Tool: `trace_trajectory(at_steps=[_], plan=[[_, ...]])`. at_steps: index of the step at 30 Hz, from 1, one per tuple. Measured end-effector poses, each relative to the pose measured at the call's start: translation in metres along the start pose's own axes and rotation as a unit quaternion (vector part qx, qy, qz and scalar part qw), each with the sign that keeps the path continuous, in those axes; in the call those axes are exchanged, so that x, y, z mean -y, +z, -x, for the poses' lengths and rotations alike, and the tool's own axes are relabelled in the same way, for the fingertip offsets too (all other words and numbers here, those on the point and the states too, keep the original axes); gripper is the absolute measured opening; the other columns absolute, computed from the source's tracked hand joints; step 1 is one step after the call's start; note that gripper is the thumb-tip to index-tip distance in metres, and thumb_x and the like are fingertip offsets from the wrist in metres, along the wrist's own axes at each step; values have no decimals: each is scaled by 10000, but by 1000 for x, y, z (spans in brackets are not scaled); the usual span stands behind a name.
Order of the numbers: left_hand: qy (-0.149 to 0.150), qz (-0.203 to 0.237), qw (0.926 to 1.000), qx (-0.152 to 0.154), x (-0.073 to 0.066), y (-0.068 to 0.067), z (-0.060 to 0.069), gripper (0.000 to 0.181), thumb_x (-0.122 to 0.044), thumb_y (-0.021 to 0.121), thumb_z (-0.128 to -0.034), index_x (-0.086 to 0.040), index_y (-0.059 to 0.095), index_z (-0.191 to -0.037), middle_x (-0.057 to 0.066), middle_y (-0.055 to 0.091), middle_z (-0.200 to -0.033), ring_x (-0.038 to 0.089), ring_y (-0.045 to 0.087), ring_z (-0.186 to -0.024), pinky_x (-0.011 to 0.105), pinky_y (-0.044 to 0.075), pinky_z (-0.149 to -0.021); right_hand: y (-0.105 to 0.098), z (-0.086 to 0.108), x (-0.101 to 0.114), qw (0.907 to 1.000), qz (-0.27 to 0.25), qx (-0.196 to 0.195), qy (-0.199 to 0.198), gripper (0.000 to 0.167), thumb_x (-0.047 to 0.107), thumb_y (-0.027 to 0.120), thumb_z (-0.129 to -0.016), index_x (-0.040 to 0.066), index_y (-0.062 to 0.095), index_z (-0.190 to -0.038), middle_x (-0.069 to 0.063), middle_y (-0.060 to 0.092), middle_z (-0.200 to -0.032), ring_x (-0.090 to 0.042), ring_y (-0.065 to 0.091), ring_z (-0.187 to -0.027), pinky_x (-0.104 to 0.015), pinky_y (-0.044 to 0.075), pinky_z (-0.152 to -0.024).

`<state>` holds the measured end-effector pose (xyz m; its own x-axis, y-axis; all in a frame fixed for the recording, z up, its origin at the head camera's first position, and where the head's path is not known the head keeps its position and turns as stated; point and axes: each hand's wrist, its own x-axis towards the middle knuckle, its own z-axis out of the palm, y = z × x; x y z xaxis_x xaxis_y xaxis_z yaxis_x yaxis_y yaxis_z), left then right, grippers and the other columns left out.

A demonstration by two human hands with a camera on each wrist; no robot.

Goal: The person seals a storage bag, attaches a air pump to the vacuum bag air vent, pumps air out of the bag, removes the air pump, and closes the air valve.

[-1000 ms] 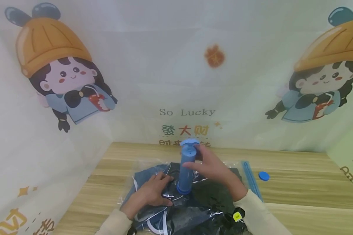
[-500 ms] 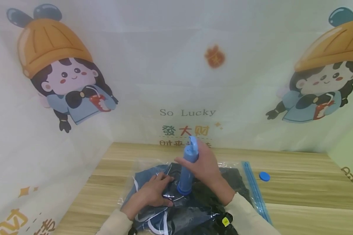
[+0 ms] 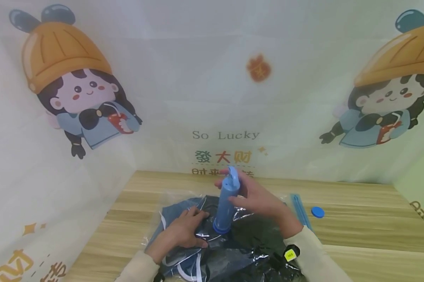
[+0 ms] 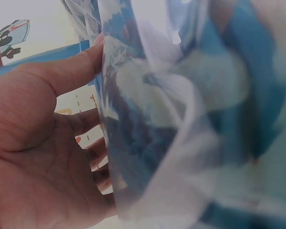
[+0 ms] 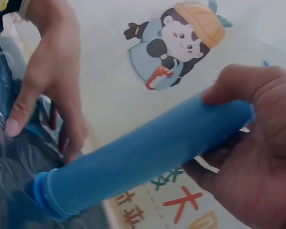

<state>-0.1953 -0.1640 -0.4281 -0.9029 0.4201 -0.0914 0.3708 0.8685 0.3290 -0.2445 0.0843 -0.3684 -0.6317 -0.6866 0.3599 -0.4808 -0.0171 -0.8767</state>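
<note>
A blue hand pump (image 3: 225, 209) stands slightly tilted on a transparent storage bag (image 3: 229, 256) with dark and blue fabric inside. My right hand (image 3: 259, 194) grips the pump's upper end from the right, the thumb on the barrel and the other fingers behind the handle (image 3: 234, 177). In the right wrist view, the thumb and fingers hold the barrel (image 5: 148, 148) from both sides. My left hand (image 3: 183, 229) rests on the bag beside the pump's base, fingers spread. Through the left wrist view, its thumb (image 4: 76, 71) touches the plastic.
A round blue cap (image 3: 318, 212) lies on the wooden table (image 3: 360, 219) to the right. The bag's blue zip edge (image 3: 300, 209) runs along its right side. A printed cloth (image 3: 183, 78) hangs behind the table.
The pump's handle has turned from broadside to nearly edge-on. My right hand moved in close around the pump's top, then shifted back right with its fingers looser. The left hand stays put.
</note>
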Motion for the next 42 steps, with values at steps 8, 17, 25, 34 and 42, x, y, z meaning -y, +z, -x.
trace_trajectory(at_steps=[8,17,25,34,42], plan=[[-144,7,9999,78,-1,-1,-1,805,-363,911,-746,-69,557,-1407,113,487,-1290,363,489,-1181,558,471,-978,14,-3,9,9629,2266,-1378,504,655,259,887,-814,61,579,-1358,-22,671,-1157,-185,664,-958,-345,572,-808],[-104,34,9999,63,-2,-1,-1,799,-368,908,-754,-71,559,-1408,112,484,-1293,372,489,-1182,562,474,-973,36,-13,-9,9173,2899,-2692,456,723,456,889,-765,53,621,-1302,-68,680,-1111,-213,653,-923,-420,580,-765],[-117,9,9999,80,-2,-1,-1,809,-376,906,-754,-76,552,-1417,114,481,-1309,369,488,-1189,557,475,-972,20,-3,-10,9928,310,-783,856,749,184,753,-936,21,323,-1528,-207,539,-1411,-365,510,-1313,-576,433,-1042],[-157,7,9998,102,-2,-1,0,807,-370,907,-754,-75,553,-1415,106,480,-1292,356,492,-1165,556,481,-964,10,1,-8,9956,781,-463,246,659,83,726,-952,-20,383,-1505,-183,608,-1339,-319,589,-1234,-480,475,-1028],[-28,30,10000,70,0,-2,-1,818,-354,911,-751,-51,545,-1416,127,491,-1283,379,493,-1170,566,476,-968,16,-1,-7,9881,1293,-774,322,686,94,765,-921,-15,406,-1495,-166,601,-1332,-308,631,-1158,-435,530,-961]])
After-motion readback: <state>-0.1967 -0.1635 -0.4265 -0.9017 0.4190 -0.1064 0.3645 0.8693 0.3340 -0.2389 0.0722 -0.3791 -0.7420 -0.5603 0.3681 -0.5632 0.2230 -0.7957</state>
